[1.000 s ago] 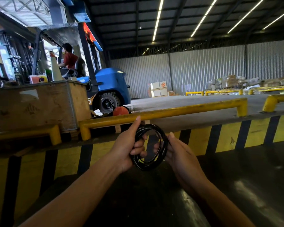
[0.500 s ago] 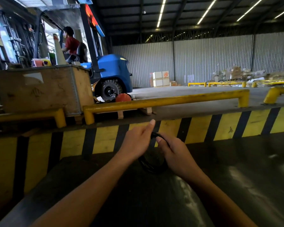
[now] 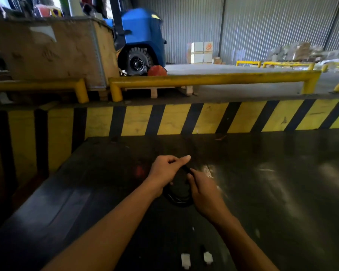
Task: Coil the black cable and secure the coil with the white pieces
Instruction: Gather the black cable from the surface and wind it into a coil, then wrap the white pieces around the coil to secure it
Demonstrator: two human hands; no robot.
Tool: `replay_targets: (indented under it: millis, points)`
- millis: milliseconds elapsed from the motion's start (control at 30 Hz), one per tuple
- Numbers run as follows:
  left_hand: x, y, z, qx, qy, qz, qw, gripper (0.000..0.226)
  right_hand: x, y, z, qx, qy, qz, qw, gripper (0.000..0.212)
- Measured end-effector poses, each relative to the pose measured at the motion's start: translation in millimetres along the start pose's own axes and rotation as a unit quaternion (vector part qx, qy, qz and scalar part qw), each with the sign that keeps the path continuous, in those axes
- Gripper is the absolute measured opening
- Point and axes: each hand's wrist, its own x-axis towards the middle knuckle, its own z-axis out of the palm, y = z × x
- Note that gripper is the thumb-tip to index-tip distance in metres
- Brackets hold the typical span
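Note:
The black cable [image 3: 178, 198] is wound into a small coil that I hold low over the dark table top [image 3: 86, 202]. My left hand [image 3: 165, 171] grips the coil's left side, with a finger stretched over its top. On the right side my right hand [image 3: 203, 190] is closed around it. Most of the coil is hidden between the two hands, so only its lower arc shows. Two white pieces [image 3: 185, 261] [image 3: 208, 257] lie side by side on the table near its front edge, between my forearms.
A yellow-and-black striped barrier wall [image 3: 174, 118] runs behind the table. Above it stand yellow guard rails [image 3: 213, 78], a wooden crate [image 3: 53, 49] and a blue forklift [image 3: 143, 38]. Stacked boxes [image 3: 202, 52] sit far back by the corrugated wall.
Both hands have brought the coil down from in front of the barrier to just over the table. The view has tilted down, so the two white pieces now show.

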Motion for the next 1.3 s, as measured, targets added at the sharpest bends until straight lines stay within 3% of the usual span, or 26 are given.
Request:
replay_targets:
  millis: [100, 200, 300, 400, 500, 567, 900, 967, 1033, 1133, 1300]
  points:
    - [-8.1, -27.1, -8.6, -0.004, 0.013, -0.02, 1.0, 0.028, -10.8, 5.9, 17.2, 0.019, -0.073, 0.01, 0.997, 0.021]
    - [-16.3, -61.0, -18.1, 0.031, 0.022, -0.025, 0.999, 0.012, -28.6, 34.9, 32.6, 0.052, -0.124, 0.104, 0.985, 0.02]
    - [-22.7, -96.4, -34.6, 0.106, 0.027, -0.029, 0.994, 0.012, -53.5, 76.9, 47.8, -0.056, -0.135, 0.186, 0.972, 0.019]
    - [-27.4, -125.7, -50.0, 0.152, 0.017, -0.044, 0.987, 0.014, -77.5, 111.1, 70.5, -0.176, -0.231, 0.211, 0.934, 0.03]
    - [-33.7, -148.9, -57.0, 0.181, -0.004, -0.06, 0.982, 0.016, -105.7, 126.6, 94.1, -0.215, -0.31, 0.241, 0.894, 0.036]
    - [-37.4, -158.9, -58.2, 0.206, -0.027, -0.061, 0.976, 0.02, -125.2, 131.2, 106.1, -0.219, -0.324, 0.24, 0.888, 0.035]
    - [-49.5, -172.3, -48.8, 0.246, -0.163, -0.048, 0.954, 0.009, -137.2, 129.7, 118.6, -0.21, -0.306, 0.26, 0.892, 0.024]
    - [-47.4, -167.8, -48.8, 0.245, -0.172, -0.034, 0.954, 0.01, -121.8, 116.6, 112.6, -0.153, -0.272, 0.259, 0.914, 0.023]
    - [-42.6, -157.6, -50.7, 0.24, -0.172, -0.021, 0.955, 0.011, -93.3, 95.7, 99.5, -0.041, -0.189, 0.277, 0.941, 0.026]
    - [-32.2, -130.6, -57.4, 0.229, -0.175, 0.006, 0.958, 0.018, -40.3, 52.8, 65.9, 0.103, -0.1, 0.266, 0.953, 0.03]
    - [-6.5, -64.4, -79.8, 0.168, -0.144, 0.07, 0.973, 0.013, 20.6, -11.3, 6.3, 0.177, -0.094, 0.145, 0.969, 0.023]
